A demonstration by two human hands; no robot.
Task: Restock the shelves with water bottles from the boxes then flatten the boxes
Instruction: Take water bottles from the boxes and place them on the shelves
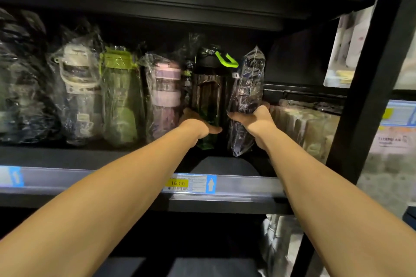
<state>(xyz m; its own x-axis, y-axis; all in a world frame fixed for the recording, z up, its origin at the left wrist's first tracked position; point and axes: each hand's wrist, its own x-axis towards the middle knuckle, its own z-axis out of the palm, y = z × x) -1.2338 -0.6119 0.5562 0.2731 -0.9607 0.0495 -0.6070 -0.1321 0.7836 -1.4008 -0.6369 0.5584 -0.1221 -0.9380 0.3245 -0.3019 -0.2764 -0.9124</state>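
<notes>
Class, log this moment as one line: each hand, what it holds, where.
left hand: grips green-handled bottle | right hand: grips wrapped bottle | where: shelf, right of pink bottle

I'm looking into a shop: black display shelving (67,157), a clear price rail (245,186) carrying a yellow 16.00 tag (177,183), plastic-wrapped water bottles (120,96) in a row.

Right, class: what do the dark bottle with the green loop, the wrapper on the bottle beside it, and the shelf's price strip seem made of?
The dark bottle: probably tinted translucent plastic, glossy; light shows green through its base. The wrapper: thin clear plastic film; crinkles and glints. The price strip: likely clear rigid plastic; the label reads through it.
</notes>
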